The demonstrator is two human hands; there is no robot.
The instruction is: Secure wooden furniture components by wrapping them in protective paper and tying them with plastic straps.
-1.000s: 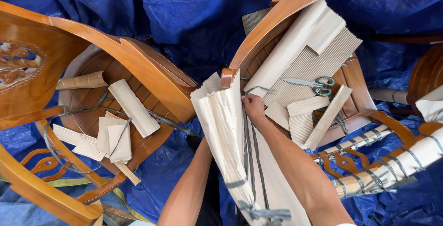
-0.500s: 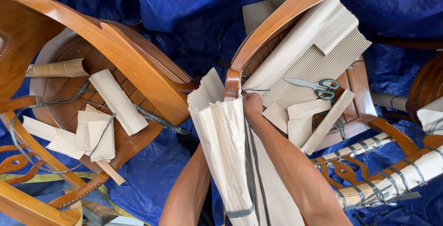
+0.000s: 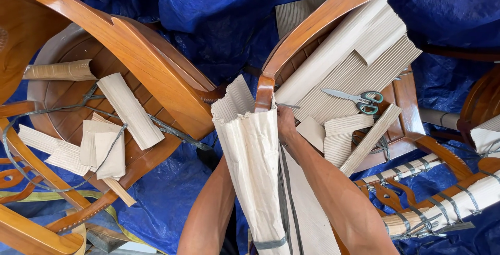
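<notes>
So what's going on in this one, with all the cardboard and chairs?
A person is wrapping a wooden chair leg in corrugated cardboard. The right hand presses on the wrap's upper edge by the chair arm; the left hand is hidden behind the cardboard, only its forearm shows. Scissors lie on cardboard sheets on that chair's seat. A second chair at left holds more cardboard pieces, all on a blue tarp.
</notes>
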